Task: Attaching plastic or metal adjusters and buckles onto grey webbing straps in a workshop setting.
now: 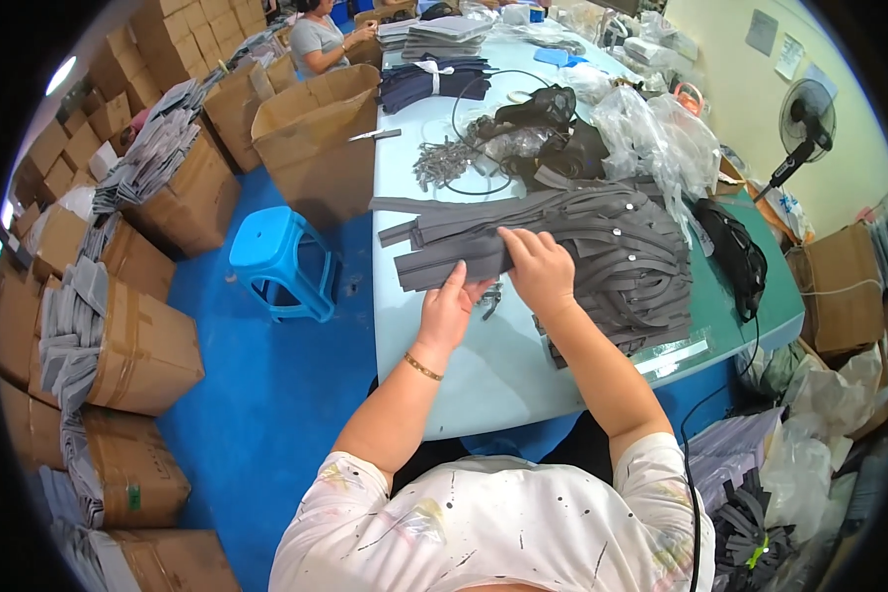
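A flat dark grey zipper strip (434, 264) with a darker line along its length lies between my hands above the table's near part. My left hand (446, 314) grips its lower edge, thumb on top and the other fingers partly hidden beneath. At the strip's right end my right hand (540, 268) is closed on it, fingers bent over the top. Just beyond and to the right spreads a large pile of looped grey zipper strips (641, 266). Under my hands, a few small metal pieces (491, 299) show in part.
The pale table (444, 400) also holds small metal zipper sliders (444, 163), black mesh fabric (553, 109), clear plastic bags (651, 138) and a tied dark bundle (434, 84). Left stand a blue stool (281, 247) and an open carton (316, 138). A person (324, 44) works at the far left.
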The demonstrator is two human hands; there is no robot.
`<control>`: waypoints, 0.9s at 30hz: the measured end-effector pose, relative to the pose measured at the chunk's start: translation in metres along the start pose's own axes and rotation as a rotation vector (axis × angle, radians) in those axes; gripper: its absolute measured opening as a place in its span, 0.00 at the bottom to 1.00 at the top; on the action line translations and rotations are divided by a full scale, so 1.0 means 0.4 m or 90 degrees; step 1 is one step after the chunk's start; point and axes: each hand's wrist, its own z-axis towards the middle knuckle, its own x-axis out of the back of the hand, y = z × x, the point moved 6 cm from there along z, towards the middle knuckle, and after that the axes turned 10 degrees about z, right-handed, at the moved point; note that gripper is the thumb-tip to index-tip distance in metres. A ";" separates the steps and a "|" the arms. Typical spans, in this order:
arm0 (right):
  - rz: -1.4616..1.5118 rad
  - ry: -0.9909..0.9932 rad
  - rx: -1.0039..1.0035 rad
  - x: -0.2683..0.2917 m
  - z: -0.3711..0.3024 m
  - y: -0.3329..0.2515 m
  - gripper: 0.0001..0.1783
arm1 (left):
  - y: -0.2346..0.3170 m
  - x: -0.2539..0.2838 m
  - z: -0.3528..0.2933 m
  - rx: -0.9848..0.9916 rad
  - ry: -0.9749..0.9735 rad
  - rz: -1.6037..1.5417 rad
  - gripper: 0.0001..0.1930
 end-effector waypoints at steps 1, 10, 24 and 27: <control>-0.004 0.013 -0.035 0.019 0.001 0.015 0.21 | 0.007 -0.009 -0.009 -0.001 -0.003 0.000 0.20; 0.211 -0.355 -0.100 0.151 -0.084 -0.076 0.26 | 0.087 0.036 -0.020 -0.001 0.064 -0.107 0.20; 0.782 -0.124 -0.503 -0.076 -0.070 0.096 0.08 | -0.057 -0.044 -0.046 0.286 -0.187 0.235 0.14; 0.840 -0.134 -0.499 -0.107 -0.082 0.089 0.09 | -0.053 -0.010 -0.029 0.282 -0.105 0.208 0.15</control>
